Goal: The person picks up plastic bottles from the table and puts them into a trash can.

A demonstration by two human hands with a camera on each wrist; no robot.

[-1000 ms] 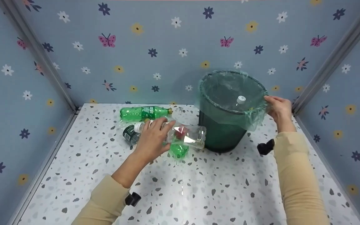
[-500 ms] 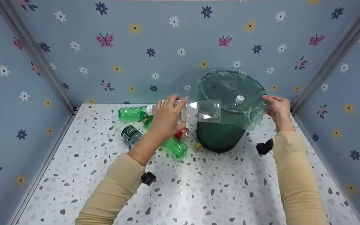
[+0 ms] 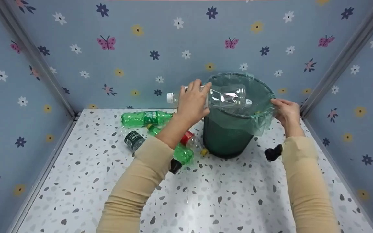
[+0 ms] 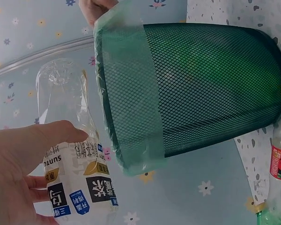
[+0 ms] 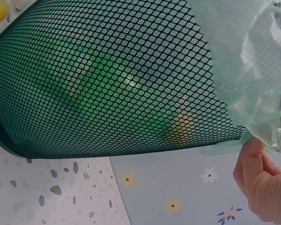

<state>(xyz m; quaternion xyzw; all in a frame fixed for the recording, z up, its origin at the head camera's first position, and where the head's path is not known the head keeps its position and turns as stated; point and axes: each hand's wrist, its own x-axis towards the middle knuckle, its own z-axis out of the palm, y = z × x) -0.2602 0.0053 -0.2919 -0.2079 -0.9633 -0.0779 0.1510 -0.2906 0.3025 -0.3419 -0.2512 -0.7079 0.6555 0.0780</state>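
Note:
My left hand (image 3: 193,103) grips a clear plastic bottle (image 3: 227,96) with a white cap and a white label (image 4: 79,180). The bottle lies sideways in the air, its base over the near left rim of a dark green mesh bin (image 3: 228,137). A thin green bag (image 3: 233,121) lines the bin and folds over its rim. At the right rim my right hand (image 3: 287,111) pinches the bag edge between thumb and fingers. Inside the bin shows a white cap (image 3: 248,102); green and yellow shapes (image 5: 103,84) are blurred behind the mesh in the right wrist view.
Left of the bin lie a green bottle (image 3: 138,118), a clear bottle with a dark label (image 3: 134,140), another green bottle (image 3: 184,153) partly behind my left arm, and a red-labelled bottle (image 3: 193,141) with a yellow cap. Flowered walls (image 3: 160,38) surround the speckled surface (image 3: 225,200).
My left hand has lifted the clear bottle up and to the right, from above the other bottles to the bin's rim. My right hand stays on the bag edge.

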